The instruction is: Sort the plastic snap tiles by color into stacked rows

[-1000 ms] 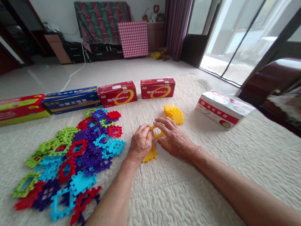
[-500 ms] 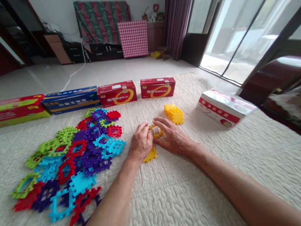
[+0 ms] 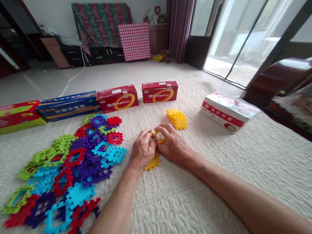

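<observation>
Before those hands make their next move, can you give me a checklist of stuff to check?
1. Left hand gripping the yellow frame tile: ok.
2. Right hand gripping its other side: ok.
3. Teeth lined up and locked: cannot tell, fingers hide them.
4. Solid yellow tile fully uncovered: not ok, the left hand covers part.
5. Spare yellow tiles grouped just beyond the right hand: ok.
6. Left forearm clear of the multicolored tile pile: cannot tell, they overlap in view.

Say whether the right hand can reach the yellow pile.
Likely yes: the yellow pile sits just beyond the right hand, with nothing visible between, though that hand seems busy with a yellow frame.
</observation>
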Demonstrator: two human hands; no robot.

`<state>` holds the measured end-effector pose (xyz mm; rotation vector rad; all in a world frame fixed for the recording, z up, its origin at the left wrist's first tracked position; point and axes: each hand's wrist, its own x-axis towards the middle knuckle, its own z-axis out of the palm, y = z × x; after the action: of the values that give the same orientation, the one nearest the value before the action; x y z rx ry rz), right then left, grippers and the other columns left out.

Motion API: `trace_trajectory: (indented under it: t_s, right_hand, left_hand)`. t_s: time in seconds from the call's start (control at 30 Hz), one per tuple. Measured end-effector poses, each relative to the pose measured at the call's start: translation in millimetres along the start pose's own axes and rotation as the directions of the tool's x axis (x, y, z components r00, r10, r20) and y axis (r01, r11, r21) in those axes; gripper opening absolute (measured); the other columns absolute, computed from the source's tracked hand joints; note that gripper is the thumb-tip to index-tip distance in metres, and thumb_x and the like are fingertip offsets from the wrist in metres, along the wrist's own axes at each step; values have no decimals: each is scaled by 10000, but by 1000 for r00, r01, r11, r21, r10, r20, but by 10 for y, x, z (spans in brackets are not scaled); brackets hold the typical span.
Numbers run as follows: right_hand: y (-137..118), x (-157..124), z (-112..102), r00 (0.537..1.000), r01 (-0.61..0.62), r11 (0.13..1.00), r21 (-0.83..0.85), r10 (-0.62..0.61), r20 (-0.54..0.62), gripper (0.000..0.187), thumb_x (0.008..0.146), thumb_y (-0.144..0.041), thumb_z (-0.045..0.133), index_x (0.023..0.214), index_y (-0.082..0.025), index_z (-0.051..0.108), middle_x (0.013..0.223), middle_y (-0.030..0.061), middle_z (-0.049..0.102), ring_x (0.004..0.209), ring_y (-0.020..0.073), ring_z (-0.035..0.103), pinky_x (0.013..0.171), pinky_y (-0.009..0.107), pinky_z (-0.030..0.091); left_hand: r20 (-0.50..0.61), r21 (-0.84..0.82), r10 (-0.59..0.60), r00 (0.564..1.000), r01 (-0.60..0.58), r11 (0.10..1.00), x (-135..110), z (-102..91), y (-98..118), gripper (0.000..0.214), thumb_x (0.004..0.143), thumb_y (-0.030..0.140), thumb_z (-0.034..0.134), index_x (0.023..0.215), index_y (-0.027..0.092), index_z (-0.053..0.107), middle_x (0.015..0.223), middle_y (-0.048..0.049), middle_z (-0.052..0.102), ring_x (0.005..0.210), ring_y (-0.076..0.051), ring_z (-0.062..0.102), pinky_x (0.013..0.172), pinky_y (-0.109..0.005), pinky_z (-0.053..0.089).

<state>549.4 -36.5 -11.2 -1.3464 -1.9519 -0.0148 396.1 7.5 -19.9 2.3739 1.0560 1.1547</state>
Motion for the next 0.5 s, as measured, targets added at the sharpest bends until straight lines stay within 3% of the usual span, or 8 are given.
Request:
trace_trajectory:
  t_s: [0.17,0.3,0.5]
  right_hand:
    - [1,-10,-90,987,-39,999,33,44,-155,479,788,-134,573,1240,-233,451,1254,119,518,1174,249,517,985,444,491]
    - [194,-47,-240,930,-174,983,-51,147,-336,487,779,-137,559,1247,-224,458,1282,134,500,1194,278,490,1018,505,448]
    - [502,-79,-233,910,-282,948,-148,215,-355,488,721,-143,583,1200,-199,505,1243,133,535,1128,278,508,979,507,465]
  left_hand:
    - [2,-49,-24,1000,24,998,1,-31,30,158,864,209,522,933,170,659,1134,-105,667,1084,-211,638,956,-353,541]
    - [-18,-75,-30,999,28,997,-6,-26,18,172,826,194,548,939,155,672,1111,-109,675,1050,-212,654,921,-348,560]
    - [-42,-96,-57,998,53,994,-5,-13,-5,190,799,179,532,908,152,686,1085,-117,685,1040,-212,657,849,-317,580]
